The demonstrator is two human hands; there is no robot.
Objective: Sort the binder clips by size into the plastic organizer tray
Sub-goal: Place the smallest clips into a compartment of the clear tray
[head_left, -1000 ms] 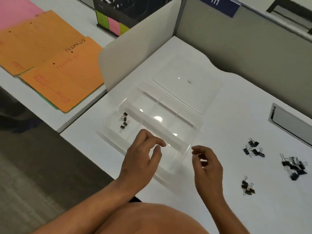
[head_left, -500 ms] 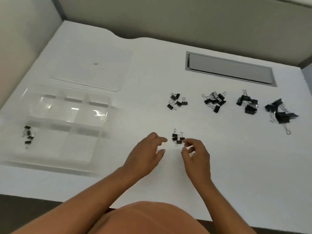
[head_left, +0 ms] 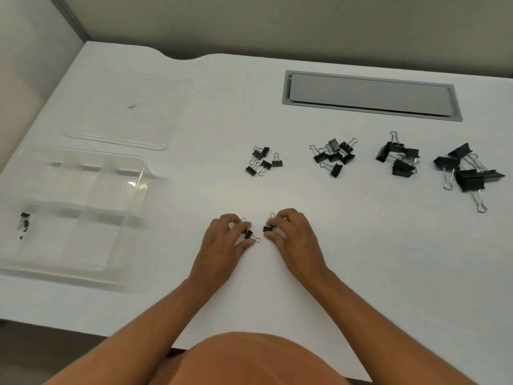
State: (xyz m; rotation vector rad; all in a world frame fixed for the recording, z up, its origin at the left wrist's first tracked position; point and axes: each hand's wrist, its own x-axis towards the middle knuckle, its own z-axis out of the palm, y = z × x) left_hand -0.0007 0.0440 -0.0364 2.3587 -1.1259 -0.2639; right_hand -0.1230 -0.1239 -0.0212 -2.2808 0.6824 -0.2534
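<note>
organizer tray: one clear plastic tray at your 10 o'clock, on the left of the desk, split by low dividers into compartments; the exact number is hard to tell through the glare.
clips in tray: a small bunch of tiny black clips in the near-left compartment, too blurred to count.
tray lid: one clear flat lid lying behind the tray, at about 11 o'clock, with a small mark near its middle.
left hand: your fingers are curled and pinching one tiny clip that sits on the desk at 12 o'clock.
right hand: just beside the left, fingers curled round another tiny clip; the two hands are close but not touching.
small pile: about five small black clips, beyond your hands near 12 o'clock.
second pile: roughly seven slightly larger clips at 1 o'clock.
third pile: about four or five medium clips, tangled, further right.
large pile: about four of the biggest clips at 2 o'clock, silver handles sticking out.
desk: one white desktop, its far edge curved.
cable hatch: one grey rectangular flap set in the desk at 1 o'clock, behind the piles.
partition: beige-grey panels stand along the far and left sides of the desk.
</note>
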